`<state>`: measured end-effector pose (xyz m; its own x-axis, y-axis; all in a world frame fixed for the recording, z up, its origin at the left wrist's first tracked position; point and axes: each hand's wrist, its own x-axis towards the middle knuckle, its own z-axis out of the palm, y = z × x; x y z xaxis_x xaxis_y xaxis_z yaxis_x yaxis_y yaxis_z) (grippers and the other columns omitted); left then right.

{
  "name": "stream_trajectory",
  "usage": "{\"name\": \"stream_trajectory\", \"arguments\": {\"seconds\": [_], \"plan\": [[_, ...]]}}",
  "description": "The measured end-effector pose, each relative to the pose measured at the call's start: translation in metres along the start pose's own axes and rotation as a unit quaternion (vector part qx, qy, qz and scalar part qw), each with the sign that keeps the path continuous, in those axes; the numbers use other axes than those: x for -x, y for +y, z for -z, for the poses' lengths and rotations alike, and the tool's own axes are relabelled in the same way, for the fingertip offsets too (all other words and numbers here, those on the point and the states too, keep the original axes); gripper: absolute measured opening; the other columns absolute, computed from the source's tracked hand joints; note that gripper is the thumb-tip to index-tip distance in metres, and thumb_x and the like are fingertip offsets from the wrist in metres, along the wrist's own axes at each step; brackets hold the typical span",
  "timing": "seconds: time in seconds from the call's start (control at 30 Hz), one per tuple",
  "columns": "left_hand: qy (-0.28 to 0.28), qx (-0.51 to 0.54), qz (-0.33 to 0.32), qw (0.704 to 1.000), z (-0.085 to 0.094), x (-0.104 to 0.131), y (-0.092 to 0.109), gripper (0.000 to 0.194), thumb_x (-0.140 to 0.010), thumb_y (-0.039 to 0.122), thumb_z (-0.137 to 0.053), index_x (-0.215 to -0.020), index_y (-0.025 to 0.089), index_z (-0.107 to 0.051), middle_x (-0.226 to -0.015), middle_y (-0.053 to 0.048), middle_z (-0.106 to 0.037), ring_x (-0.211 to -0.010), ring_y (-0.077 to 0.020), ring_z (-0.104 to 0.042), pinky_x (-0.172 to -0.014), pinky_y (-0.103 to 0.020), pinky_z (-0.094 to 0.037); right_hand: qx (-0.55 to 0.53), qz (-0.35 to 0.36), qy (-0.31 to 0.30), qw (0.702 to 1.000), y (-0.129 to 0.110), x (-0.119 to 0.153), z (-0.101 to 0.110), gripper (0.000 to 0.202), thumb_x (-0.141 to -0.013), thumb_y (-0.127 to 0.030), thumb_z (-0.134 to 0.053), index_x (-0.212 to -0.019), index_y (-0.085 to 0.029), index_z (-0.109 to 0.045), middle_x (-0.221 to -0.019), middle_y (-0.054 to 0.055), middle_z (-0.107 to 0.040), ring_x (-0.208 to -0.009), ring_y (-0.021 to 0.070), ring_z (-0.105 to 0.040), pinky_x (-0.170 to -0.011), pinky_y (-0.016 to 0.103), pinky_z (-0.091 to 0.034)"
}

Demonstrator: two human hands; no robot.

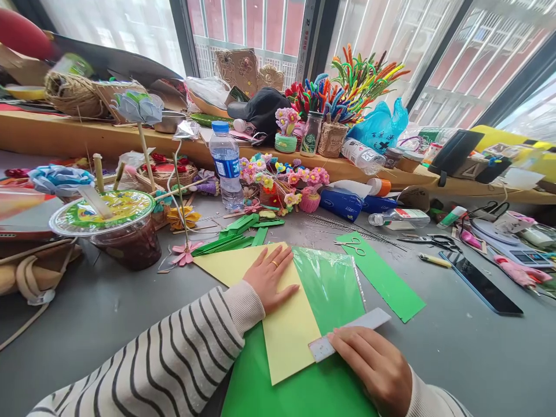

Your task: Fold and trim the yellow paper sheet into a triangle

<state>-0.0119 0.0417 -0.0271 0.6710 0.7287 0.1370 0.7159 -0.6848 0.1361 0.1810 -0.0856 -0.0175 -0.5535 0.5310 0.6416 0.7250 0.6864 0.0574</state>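
1. We are spreading our left hand point(271, 281) flat on the yellow paper sheet point(291, 341), its grip wide and holding nothing.
2. We are pinching a pale ruler point(374, 321) in our right hand point(373, 366), its grip narrow. The ruler's near end is meeting the sheet's right edge, and its other end is reaching past the green paper in clear plastic point(330, 284).
3. The yellow sheet is lying askew near the middle of the worktop's point(460, 359) near edge, partly over a large green sheet point(304, 399).
4. As for what is done, narrow green strips point(238, 234) are lying in a loose pile beyond the sheet, toward the far left corner. A broader green piece point(386, 284) is lying apart on the right, small scissors point(356, 246) resting on its far end.
5. The yellow sheet is looking broad and whole where it is showing; our left hand and sleeve are hiding some. We are seeing no marked line on it, and cannot tell how much work is remaining.
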Motion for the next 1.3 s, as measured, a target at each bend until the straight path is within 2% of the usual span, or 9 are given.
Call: {"name": "stream_trajectory", "arguments": {"seconds": [0.17,0.27,0.37,0.43,0.6,0.73,1.03,1.2,1.3], "plan": [[0.004,0.000,-0.001,1.000,0.000,-0.001,0.000,0.064,-0.076,0.053,-0.025,-0.125,0.012,-0.024,-0.131,-0.006,-0.023,-0.120,-0.0224,-0.016,-0.097,-0.043,-0.010,0.015,0.029,-0.009,0.999,-0.005,0.019,0.001,0.027,-0.079,-0.007,-0.034,-0.091,-0.007,-0.058,-0.071,0.011,-0.065,-0.069,0.0199,-0.059,-0.059,0.032,-0.050],[0.005,0.000,-0.005,1.000,-0.001,-0.001,-0.001,0.064,-0.076,0.053,-0.024,-0.125,0.012,-0.024,-0.131,-0.006,-0.023,-0.120,-0.0229,-0.016,-0.097,-0.043,-0.010,0.006,0.035,-0.014,0.999,-0.003,0.020,0.005,0.027,-0.079,-0.007,-0.034,-0.092,-0.008,-0.058,-0.071,0.010,-0.065,-0.069,0.0193,-0.059,-0.059,0.031,-0.050],[0.005,0.001,-0.008,1.000,-0.001,-0.001,-0.001,0.064,-0.076,0.053,-0.023,-0.125,0.012,-0.025,-0.131,-0.007,-0.024,-0.120,-0.0233,-0.017,-0.097,-0.044,-0.011,-0.045,0.000,-0.016,0.999,0.004,0.004,0.013,0.023,-0.079,-0.008,-0.037,-0.088,-0.010,-0.058,-0.068,0.009,-0.064,-0.064,0.0170,-0.058,-0.055,0.029,-0.049],[0.006,0.000,-0.010,1.000,0.000,-0.001,-0.002,0.064,-0.076,0.053,-0.023,-0.125,0.012,-0.025,-0.131,-0.007,-0.024,-0.120,-0.0235,-0.018,-0.097,-0.044,-0.012,-0.047,-0.041,0.005,0.998,0.009,-0.011,0.013,0.022,-0.077,-0.006,-0.039,-0.087,-0.011,-0.058,-0.068,0.009,-0.064,-0.061,0.0161,-0.057,-0.052,0.029,-0.047],[0.003,-0.006,-0.012,1.000,0.001,-0.001,-0.001,0.064,-0.077,0.053,-0.023,-0.124,0.010,-0.025,-0.131,-0.007,-0.023,-0.120,-0.0234,-0.018,-0.096,-0.044,-0.014,0.020,-0.034,0.012,0.999,0.013,-0.031,-0.012,0.020,-0.076,-0.006,-0.041,-0.076,-0.010,-0.061,-0.060,0.007,-0.063,-0.053,0.0153,-0.054,-0.046,0.027,-0.045],[0.001,-0.007,-0.015,1.000,0.002,-0.001,-0.001,0.063,-0.077,0.052,-0.023,-0.124,0.010,-0.025,-0.131,-0.007,-0.022,-0.120,-0.0233,-0.017,-0.097,-0.044,-0.013,0.048,-0.004,0.006,0.999,0.008,-0.020,-0.022,0.021,-0.076,-0.005,-0.041,-0.076,-0.007,-0.062,-0.064,0.009,-0.065,-0.059,0.0172,-0.057,-0.052,0.029,-0.048],[0.002,-0.002,-0.014,1.000,0.000,0.000,-0.003,0.063,-0.077,0.052,-0.022,-0.125,0.011,-0.024,-0.132,-0.007,-0.022,-0.120,-0.0228,-0.016,-0.097,-0.043,-0.011,0.038,0.029,-0.015,0.999,-0.003,0.012,0.000,0.024,-0.079,-0.008,-0.037,-0.087,-0.009,-0.060,-0.071,0.010,-0.066,-0.067,0.0188,-0.059,-0.057,0.031,-0.051],[-0.006,-0.005,-0.034,0.999,0.000,-0.001,0.002,0.063,-0.078,0.051,-0.022,-0.125,0.010,-0.023,-0.132,-0.008,-0.021,-0.120,-0.0238,-0.015,-0.096,-0.045,-0.009,0.042,0.028,0.014,0.999,-0.013,0.030,0.002,0.029,-0.082,-0.009,-0.031,-0.088,-0.010,-0.060,-0.067,0.008,-0.066,-0.063,0.0181,-0.060,-0.056,0.028,-0.051],[-0.012,-0.004,-0.063,0.998,0.002,0.002,0.010,0.063,-0.076,0.052,-0.026,-0.125,0.013,-0.023,-0.132,-0.005,-0.021,-0.120,-0.0228,-0.015,-0.097,-0.044,-0.008,-0.009,0.007,0.019,1.000,-0.018,0.035,0.013,0.031,-0.083,-0.015,-0.029,-0.088,-0.012,-0.059,-0.066,0.008,-0.065,-0.062,0.0183,-0.060,-0.057,0.028,-0.050]]}}
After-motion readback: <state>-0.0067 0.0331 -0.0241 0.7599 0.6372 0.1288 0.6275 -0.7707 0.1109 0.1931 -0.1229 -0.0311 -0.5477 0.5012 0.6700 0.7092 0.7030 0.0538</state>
